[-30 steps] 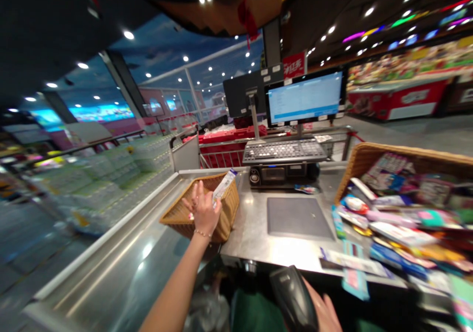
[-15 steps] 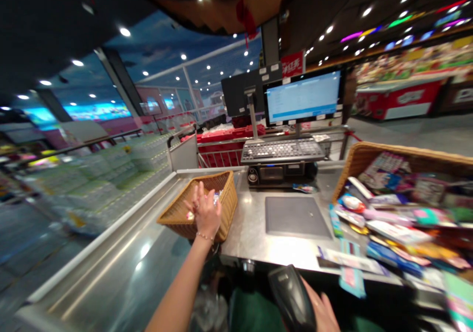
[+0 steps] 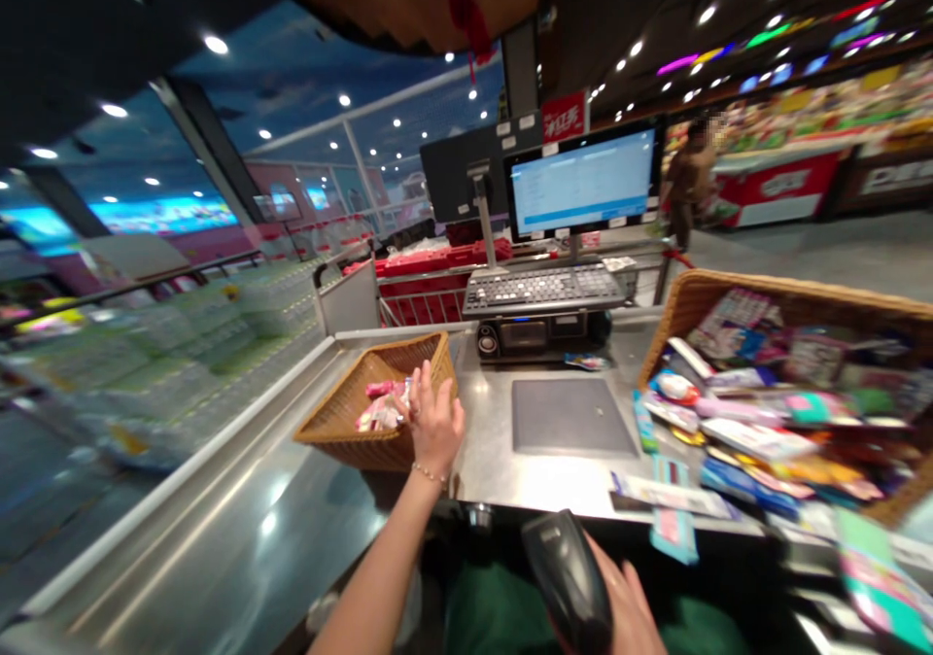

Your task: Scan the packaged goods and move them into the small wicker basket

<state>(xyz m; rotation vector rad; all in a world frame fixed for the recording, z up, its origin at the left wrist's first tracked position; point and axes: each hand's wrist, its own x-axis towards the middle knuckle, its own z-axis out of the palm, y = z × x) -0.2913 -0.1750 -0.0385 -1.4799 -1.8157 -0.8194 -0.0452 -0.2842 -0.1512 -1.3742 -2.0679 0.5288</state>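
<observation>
My left hand (image 3: pixel 435 420), a bracelet at its wrist, is over the right side of a small wicker basket (image 3: pixel 342 427) with its fingers apart and nothing held in them. Inside that basket lie a few pink and white packages (image 3: pixel 380 412), partly behind my fingers. Low in the view, my right hand (image 3: pixel 619 592) is wrapped round a black barcode scanner (image 3: pixel 572 577). The scanner hides most of its fingers.
A large wicker basket (image 3: pixel 787 286) heaped with packaged goods stands at the right. Behind the metal counter (image 3: pixel 488 441) are a keyboard (image 3: pixel 543 288) and a lit monitor (image 3: pixel 587 184). A grey pad (image 3: pixel 572 417) lies mid-counter. A person (image 3: pixel 689 179) is in the background.
My left hand has moved right, from over the middle of the small basket to its right side, showing more of the packages inside. The scanner stays in my right hand. The view has turned slightly.
</observation>
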